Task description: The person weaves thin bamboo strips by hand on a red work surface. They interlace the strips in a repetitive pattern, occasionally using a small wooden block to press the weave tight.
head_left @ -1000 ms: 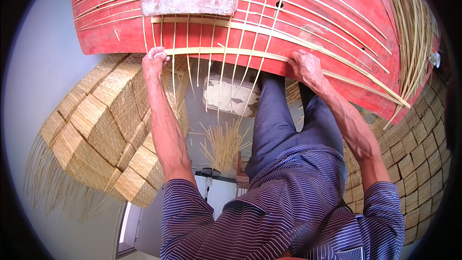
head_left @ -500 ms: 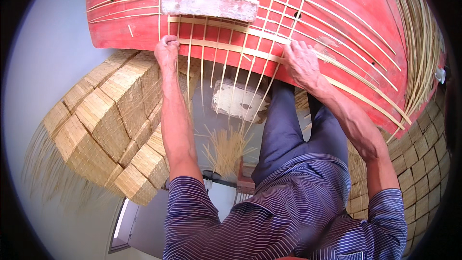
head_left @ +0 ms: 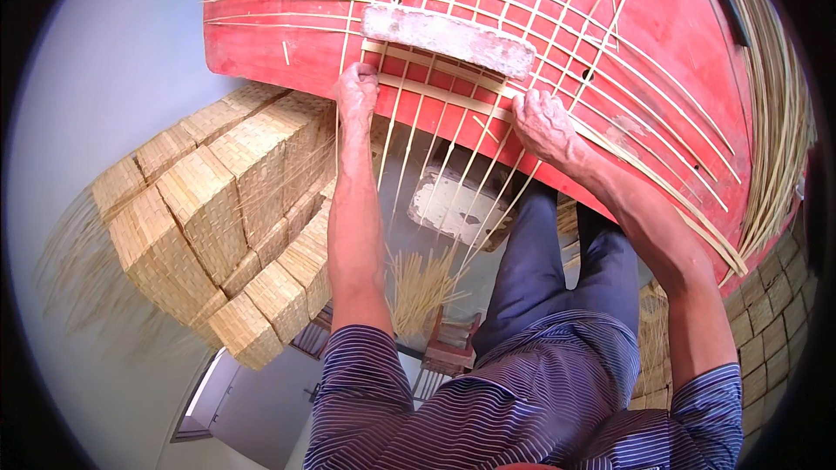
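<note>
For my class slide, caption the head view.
Left hand and right hand hold a pale strip across a red board.

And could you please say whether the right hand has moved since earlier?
Yes, the right hand moved toward the pale, rectangular, stone-like block on the red board.

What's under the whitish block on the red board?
Strips pass beneath the block and show beyond its edges, with the board below them. The block covers whatever lies directly under its middle, so crossings there can't be seen.

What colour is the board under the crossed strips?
The board is red, with some pale scuffed patches; it shows best in the head view.
</note>
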`<move>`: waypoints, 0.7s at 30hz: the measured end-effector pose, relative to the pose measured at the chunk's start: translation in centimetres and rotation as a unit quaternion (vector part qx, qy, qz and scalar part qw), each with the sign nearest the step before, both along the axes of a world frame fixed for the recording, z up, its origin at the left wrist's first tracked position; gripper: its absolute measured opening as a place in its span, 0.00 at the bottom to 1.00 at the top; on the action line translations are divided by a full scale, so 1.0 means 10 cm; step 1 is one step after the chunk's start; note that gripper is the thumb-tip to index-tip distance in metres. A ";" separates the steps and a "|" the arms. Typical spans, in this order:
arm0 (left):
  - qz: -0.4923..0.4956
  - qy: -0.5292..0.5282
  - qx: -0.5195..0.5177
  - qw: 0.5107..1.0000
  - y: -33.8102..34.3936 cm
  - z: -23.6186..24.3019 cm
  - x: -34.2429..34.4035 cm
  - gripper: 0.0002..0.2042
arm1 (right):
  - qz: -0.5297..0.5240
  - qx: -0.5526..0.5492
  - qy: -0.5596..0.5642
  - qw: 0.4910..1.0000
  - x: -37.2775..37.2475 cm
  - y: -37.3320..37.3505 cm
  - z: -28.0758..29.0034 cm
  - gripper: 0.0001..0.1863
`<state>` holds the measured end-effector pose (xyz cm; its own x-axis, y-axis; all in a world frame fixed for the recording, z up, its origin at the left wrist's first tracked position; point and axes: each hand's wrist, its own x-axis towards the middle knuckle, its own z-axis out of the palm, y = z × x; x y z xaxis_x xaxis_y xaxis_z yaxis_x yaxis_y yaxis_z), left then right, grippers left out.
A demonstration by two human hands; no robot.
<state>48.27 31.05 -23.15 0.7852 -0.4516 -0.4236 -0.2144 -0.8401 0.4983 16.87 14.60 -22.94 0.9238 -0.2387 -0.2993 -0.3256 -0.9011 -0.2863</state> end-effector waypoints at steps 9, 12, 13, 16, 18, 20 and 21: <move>0.024 -0.044 -0.035 0.998 0.01 0.10 -0.22 0.15 | -0.012 0.026 -0.009 1.000 0.01 -0.04 0.02 0.11; -0.002 -0.036 -0.033 0.999 0.06 0.00 -0.17 0.16 | -0.011 0.018 -0.010 1.000 0.00 -0.05 0.02 0.10; -0.017 -0.041 -0.022 0.999 0.06 0.01 -0.16 0.16 | -0.013 0.025 -0.008 1.000 0.01 -0.05 0.03 0.10; -0.030 -0.045 -0.020 0.998 0.04 0.05 -0.14 0.16 | -0.014 0.037 -0.003 0.999 0.02 -0.05 0.05 0.10; -0.012 -0.046 -0.043 0.998 0.04 0.07 -0.17 0.15 | -0.010 0.036 0.000 0.999 0.03 -0.06 0.07 0.10; 0.018 -0.047 -0.085 0.995 -0.06 0.09 -0.26 0.15 | -0.005 0.021 0.003 1.000 0.01 -0.06 0.05 0.10; 0.020 -0.044 -0.094 0.994 -0.11 0.11 -0.28 0.14 | -0.002 0.013 0.005 1.000 0.00 -0.07 0.03 0.10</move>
<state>45.43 30.00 -22.07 0.8345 -0.4843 -0.2627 -0.2331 -0.7424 0.6282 16.90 13.93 -22.62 0.9195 -0.2348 -0.3153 -0.3329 -0.8918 -0.3065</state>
